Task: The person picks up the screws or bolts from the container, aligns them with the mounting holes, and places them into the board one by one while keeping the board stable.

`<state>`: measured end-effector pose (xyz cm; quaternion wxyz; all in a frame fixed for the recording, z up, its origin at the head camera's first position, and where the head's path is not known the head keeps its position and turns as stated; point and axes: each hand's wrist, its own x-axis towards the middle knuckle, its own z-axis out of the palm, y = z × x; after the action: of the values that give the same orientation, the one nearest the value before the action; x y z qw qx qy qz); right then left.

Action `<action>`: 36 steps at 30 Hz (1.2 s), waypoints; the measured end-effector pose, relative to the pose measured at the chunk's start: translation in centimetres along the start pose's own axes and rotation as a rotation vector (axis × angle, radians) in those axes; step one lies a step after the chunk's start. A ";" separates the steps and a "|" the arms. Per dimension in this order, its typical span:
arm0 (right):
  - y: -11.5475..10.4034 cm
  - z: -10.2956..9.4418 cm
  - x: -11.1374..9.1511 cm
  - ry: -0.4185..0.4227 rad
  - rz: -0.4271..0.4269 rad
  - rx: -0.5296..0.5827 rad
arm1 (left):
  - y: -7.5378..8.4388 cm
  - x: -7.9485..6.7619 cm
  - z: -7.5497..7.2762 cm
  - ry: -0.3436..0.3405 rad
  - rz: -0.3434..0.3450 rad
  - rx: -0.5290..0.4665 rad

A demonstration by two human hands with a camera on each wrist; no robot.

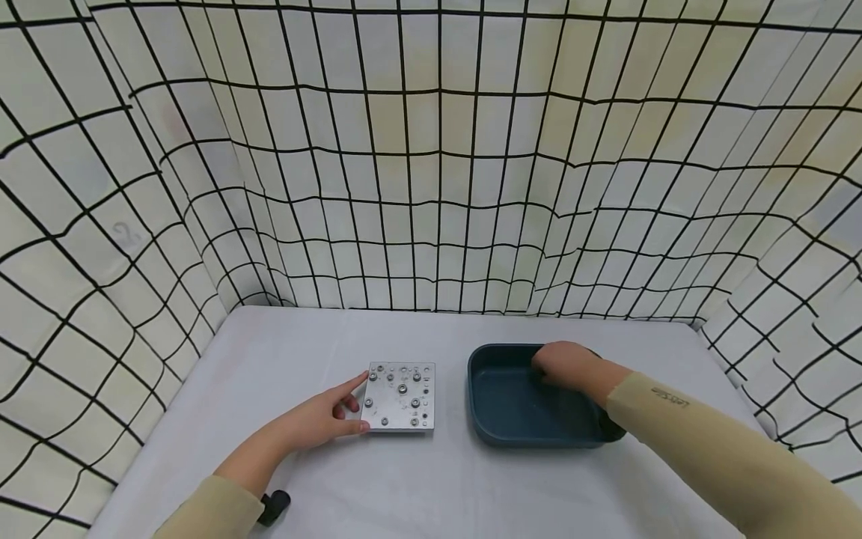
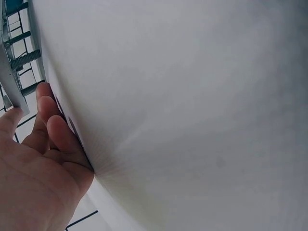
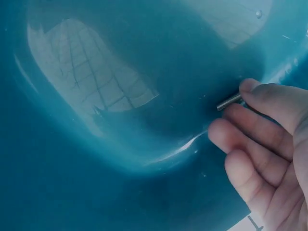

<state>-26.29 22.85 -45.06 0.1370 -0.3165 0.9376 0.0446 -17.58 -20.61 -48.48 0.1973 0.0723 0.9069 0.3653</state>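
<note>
A silver metal plate (image 1: 402, 412) set with several bolts lies left of the middle of the table. My left hand (image 1: 313, 423) touches its left side, index fingertip near the far corner and thumb at the near one. In the left wrist view, threaded bolt shafts (image 2: 25, 59) stick out from the plate beside the other, loosely bent fingers. My right hand (image 3: 269, 130) reaches into the dark blue bin (image 1: 474, 397), pinching a threaded bolt (image 3: 227, 102) with the thumb. The bolt's other end is hidden behind the fingers.
A white cloth covers the table (image 1: 337, 494), with the bin right of the plate. Black netting (image 1: 438, 198) over white sheets stands at the back and both sides. A small shiny thing (image 3: 259, 14) shows in the bin.
</note>
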 end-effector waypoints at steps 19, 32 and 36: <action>-0.8 -0.3 0.2 0.013 -0.042 -0.049 | 0.0 0.0 0.0 0.005 -0.007 0.005; -0.9 -0.4 0.3 -0.017 -0.006 -0.006 | 0.2 -0.1 0.0 0.005 -0.020 0.001; -0.7 -1.0 0.2 -0.031 0.010 0.068 | 0.2 -0.1 0.0 0.005 -0.023 -0.002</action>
<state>-26.24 21.97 -44.11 0.1620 -0.3063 0.9379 0.0185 -17.49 -20.54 -48.30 0.1994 0.0606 0.9078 0.3639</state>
